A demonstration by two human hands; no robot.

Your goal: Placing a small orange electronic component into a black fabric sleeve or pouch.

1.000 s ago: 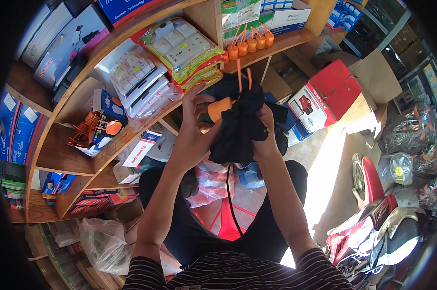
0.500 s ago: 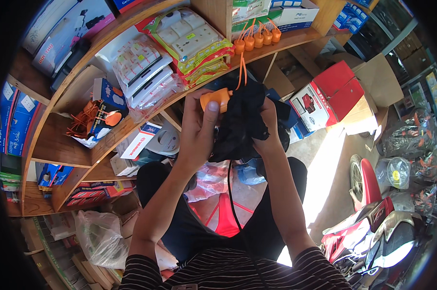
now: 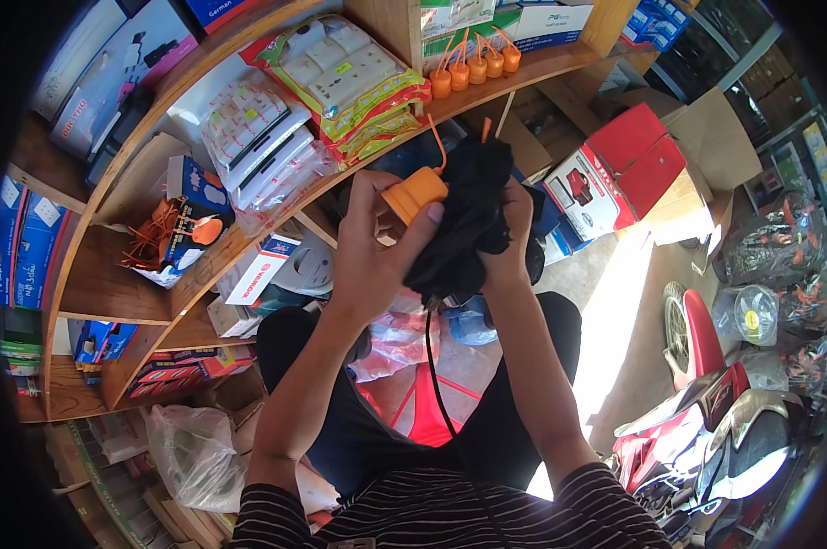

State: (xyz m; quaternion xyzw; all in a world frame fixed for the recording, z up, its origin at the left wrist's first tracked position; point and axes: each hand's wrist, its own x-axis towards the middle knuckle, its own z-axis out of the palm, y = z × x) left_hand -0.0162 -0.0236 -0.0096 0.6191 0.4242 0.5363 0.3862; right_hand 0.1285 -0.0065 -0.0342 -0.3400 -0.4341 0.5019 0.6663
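Observation:
My left hand [image 3: 363,242] grips an orange lamp holder [image 3: 416,194] between thumb and fingers, its wide end toward the palm. An orange wire rises from its narrow end. Bunched black cloth [image 3: 464,220] lies against the holder, and my right hand [image 3: 512,229] is closed on the cloth's right side. A second orange wire end shows above the cloth; where it leads is hidden. Several like orange lamp holders [image 3: 476,69] stand in a row on the shelf edge ahead, wires up.
A curved wooden shelf [image 3: 198,284] runs along the left and front, with packaged switch plates [image 3: 345,69] on it. An open box [image 3: 171,247] there holds orange pieces. Red-and-white carton [image 3: 605,174] stands front right. Lower right is a red motorbike [image 3: 706,430].
The lamp holder has turned in my left hand, so more of its wide end shows. Both hands and the cloth have shifted slightly, and the view has moved a little.

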